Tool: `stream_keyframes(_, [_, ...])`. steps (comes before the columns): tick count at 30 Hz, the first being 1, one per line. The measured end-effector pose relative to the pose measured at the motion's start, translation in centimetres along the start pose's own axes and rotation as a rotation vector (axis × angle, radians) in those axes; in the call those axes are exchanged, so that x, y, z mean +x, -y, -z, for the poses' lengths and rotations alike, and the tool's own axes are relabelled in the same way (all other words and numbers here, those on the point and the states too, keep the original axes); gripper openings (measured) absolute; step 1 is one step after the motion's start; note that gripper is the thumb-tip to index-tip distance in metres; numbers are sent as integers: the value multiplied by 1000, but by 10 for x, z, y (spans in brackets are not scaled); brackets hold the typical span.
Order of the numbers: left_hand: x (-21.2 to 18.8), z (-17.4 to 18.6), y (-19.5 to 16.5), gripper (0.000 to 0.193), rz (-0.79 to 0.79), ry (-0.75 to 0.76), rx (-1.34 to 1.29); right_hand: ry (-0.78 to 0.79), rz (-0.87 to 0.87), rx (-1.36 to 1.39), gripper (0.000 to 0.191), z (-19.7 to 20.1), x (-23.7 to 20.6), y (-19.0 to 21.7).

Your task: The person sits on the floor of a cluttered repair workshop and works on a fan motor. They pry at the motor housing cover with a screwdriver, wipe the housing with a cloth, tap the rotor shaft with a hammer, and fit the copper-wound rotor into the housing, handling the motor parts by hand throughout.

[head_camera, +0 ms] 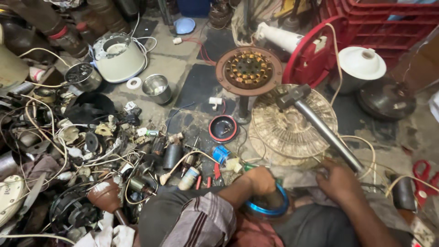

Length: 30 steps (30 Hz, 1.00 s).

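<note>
My right hand (pixel 339 179) grips the metal handle of a hammer (pixel 320 126), whose dark head (pixel 292 96) hangs above a round wire fan guard (pixel 279 130). My left hand (pixel 261 180) is closed on something small over a blue-rimmed round bowl (pixel 270 209) between my knees; what it holds is hidden. A fan stator (pixel 249 69) with copper windings stands upright on a short post just beyond the guard.
A heap of motor parts, capacitors and wires (pixel 91 151) fills the left floor. A white blender base (pixel 120 57), steel cup (pixel 157 88), red-rimmed black lid (pixel 223 128), red crates (pixel 379 23), white dome cover (pixel 361 64) and red-handled scissors (pixel 423 180) lie around.
</note>
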<state>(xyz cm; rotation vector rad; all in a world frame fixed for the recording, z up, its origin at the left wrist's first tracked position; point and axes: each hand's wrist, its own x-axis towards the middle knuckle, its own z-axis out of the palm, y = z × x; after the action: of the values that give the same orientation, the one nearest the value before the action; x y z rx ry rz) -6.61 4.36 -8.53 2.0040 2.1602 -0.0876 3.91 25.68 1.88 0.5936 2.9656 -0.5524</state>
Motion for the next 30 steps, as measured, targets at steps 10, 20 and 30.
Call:
stream_keyframes(10, [-22,1,16,15,62,-97,-112,-32,74,126,44,-32,22,-31])
stream_keyframes(20, [-88,39,170,23,1108,-486,-561,246,-32,77,29,-48,20,-40])
stream_keyframes(30, [-90,38,191,22,1219,-501,-437,367,-108,134,23,-60,32,-58])
